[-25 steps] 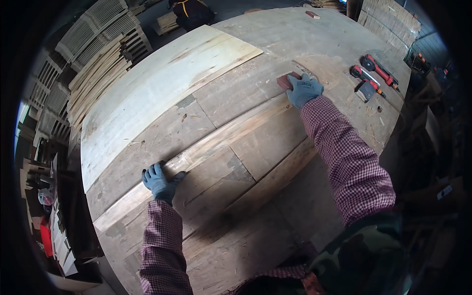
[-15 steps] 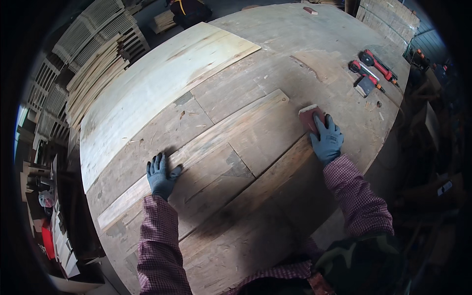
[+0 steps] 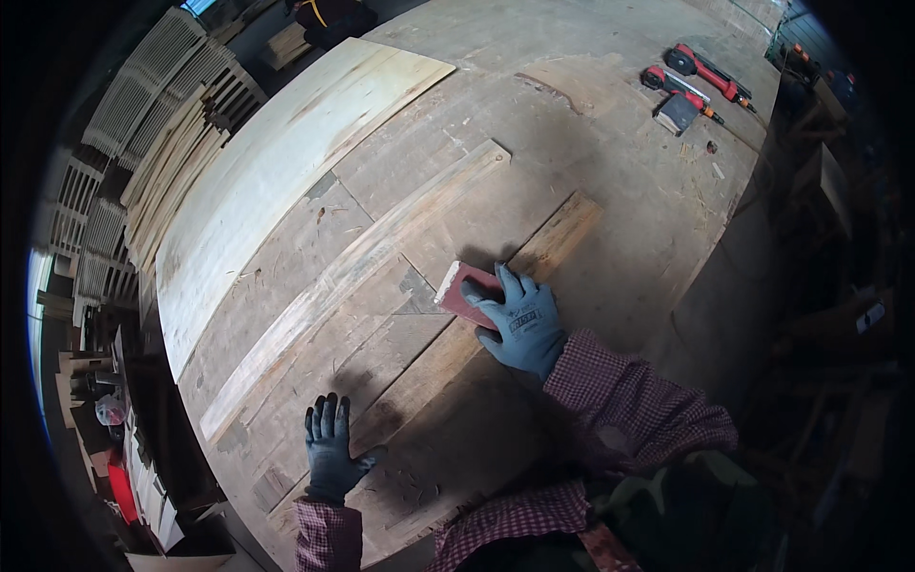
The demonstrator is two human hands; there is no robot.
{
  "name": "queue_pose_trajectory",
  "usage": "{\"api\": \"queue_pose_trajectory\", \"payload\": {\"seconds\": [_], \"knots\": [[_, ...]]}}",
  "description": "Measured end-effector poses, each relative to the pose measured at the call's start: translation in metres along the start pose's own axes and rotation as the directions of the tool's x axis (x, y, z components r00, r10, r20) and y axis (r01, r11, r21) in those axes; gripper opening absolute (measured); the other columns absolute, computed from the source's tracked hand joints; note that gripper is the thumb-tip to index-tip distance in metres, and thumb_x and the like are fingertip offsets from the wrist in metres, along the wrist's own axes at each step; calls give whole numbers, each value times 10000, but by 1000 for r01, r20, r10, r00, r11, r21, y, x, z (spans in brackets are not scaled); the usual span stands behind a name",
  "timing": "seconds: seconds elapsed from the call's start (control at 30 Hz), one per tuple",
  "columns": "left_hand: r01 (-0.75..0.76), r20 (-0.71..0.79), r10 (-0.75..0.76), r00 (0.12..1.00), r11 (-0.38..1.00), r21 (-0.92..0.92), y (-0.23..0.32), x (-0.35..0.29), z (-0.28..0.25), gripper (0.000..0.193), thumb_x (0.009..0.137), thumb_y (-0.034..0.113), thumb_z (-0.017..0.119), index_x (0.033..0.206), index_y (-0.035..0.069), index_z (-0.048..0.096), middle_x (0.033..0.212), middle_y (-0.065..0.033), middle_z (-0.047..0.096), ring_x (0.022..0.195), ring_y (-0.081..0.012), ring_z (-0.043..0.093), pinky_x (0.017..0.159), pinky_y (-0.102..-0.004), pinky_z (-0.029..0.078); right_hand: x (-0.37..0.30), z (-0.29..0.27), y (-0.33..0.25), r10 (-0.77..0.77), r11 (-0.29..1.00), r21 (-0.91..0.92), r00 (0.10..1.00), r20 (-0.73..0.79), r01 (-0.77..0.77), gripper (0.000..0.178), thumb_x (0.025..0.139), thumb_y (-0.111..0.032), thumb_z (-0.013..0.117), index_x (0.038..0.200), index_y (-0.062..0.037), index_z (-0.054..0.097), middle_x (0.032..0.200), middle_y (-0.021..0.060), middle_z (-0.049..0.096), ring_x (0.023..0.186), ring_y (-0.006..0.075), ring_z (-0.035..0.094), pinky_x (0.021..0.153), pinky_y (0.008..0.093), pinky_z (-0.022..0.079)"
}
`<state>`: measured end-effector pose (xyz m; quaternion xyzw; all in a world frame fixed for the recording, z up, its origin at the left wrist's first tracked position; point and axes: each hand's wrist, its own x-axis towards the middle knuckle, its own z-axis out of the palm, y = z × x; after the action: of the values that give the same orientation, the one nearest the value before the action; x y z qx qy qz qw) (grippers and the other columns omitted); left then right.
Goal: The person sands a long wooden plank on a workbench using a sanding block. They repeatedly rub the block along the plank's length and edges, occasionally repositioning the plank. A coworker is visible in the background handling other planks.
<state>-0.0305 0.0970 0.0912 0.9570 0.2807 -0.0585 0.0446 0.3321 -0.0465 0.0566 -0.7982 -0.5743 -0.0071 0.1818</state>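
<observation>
A person in grey-blue gloves and checked sleeves works over a broad wooden table (image 3: 629, 286), where a narrow near plank (image 3: 429, 378) lies slantwise. At the middle of the near plank, the right hand (image 3: 522, 324) has its grip closed around a dark-red block (image 3: 475, 294) that looks like a sanding block; the block overlaps the plank's far edge, though whether it touches the wood cannot be told. By the plank's left end, the left hand (image 3: 334, 448) has its fingers spread and its grip holding nothing; contact with the surface there is unclear. Beyond the near plank lies a paler far plank (image 3: 355, 265), and past that a large plywood sheet (image 3: 295, 143). Two red power tools (image 3: 707, 74) rest well beyond the plank's right end. The likeliest trouble is the near plank sliding or twisting under a push of the block, since no hand appears to clasp it. The block could also tip over that far edge if pressed unevenly, and rough wood might snag a glove.
</observation>
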Motion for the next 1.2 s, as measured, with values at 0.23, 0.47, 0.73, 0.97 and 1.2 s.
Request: {"api": "queue_pose_trajectory", "payload": {"seconds": [0.23, 0.47, 0.73, 0.97, 1.2], "knots": [[82, -151, -115, 982, 974, -209, 20, -45, 36, 831, 836, 394, 686, 1488, 19, 333, 1526, -172, 380, 1406, -382, 340, 1149, -524, 244, 37, -25, 138, 130, 953, -252, 979, -160, -168, 603, 781, -377, 701, 1353, -245, 561, 1262, 182, 496, 1184, 355, 464, 1093, 565, 267], [93, -161, -105, 981, 992, -80, 21, -37, 44, 818, 837, 377, 667, 1488, 24, 320, 1516, -165, 391, 1400, -376, 345, 1155, -516, 240, 60, 5, 145, 371, 889, -184, 895, -247, -419, 561, 820, -428, 702, 1348, -308, 554, 1301, 162, 468, 1181, 358, 462, 974, 528, 385], [97, -88, -99, 991, 995, -30, 8, -41, 51, 888, 835, 388, 673, 1523, 41, 233, 1550, -174, 318, 1429, -391, 279, 1164, -526, 193, -15, 41, -70, -350, 933, 102, 936, 29, 345, 640, 805, -508, 701, 1397, -352, 513, 1392, 200, 454, 1253, 378, 447, 1052, 526, 359], [105, -43, -108, 993, 993, -55, 7, -43, 51, 916, 779, 403, 710, 1513, 71, 275, 1552, -161, 320, 1431, -386, 271, 1161, -537, 176, 49, 3, 193, 178, 904, -311, 919, -351, -294, 555, 830, -456, 702, 1349, -326, 557, 1228, 128, 511, 1098, 341, 510, 967, 510, 396], [108, -42, -110, 993, 993, -49, 14, -37, 51, 941, 761, 423, 718, 1510, 61, 278, 1557, -169, 303, 1432, -385, 263, 1167, -544, 160, 44, 21, 84, 138, 933, -296, 963, -231, -204, 598, 820, -454, 701, 1369, -312, 512, 1263, 178, 472, 1098, 365, 478, 896, 534, 396]]}}
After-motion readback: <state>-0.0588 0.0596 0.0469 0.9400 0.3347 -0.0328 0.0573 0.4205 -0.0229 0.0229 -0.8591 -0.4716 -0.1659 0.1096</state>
